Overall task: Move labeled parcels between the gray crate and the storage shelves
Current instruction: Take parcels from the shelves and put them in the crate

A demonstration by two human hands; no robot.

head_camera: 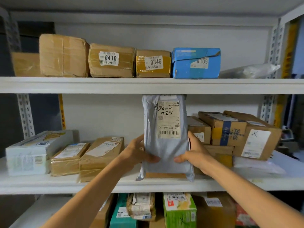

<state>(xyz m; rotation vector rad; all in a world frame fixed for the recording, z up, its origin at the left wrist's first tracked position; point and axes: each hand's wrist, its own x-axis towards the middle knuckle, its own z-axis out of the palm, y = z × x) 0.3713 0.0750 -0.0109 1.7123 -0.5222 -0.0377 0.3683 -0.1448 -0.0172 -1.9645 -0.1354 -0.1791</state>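
The left hand [136,152] and right hand [195,153] each had a closed grip on the grey plastic mailer parcel [164,148], upright at the white middle shelf [65,185]. Shelving seemed in hand; next, it needed seating steadily.

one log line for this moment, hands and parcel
left hand: grips gray mailer bag | right hand: grips its other edge | bag: upright, label facing camera, at middle shelf | placing or removing: cannot tell
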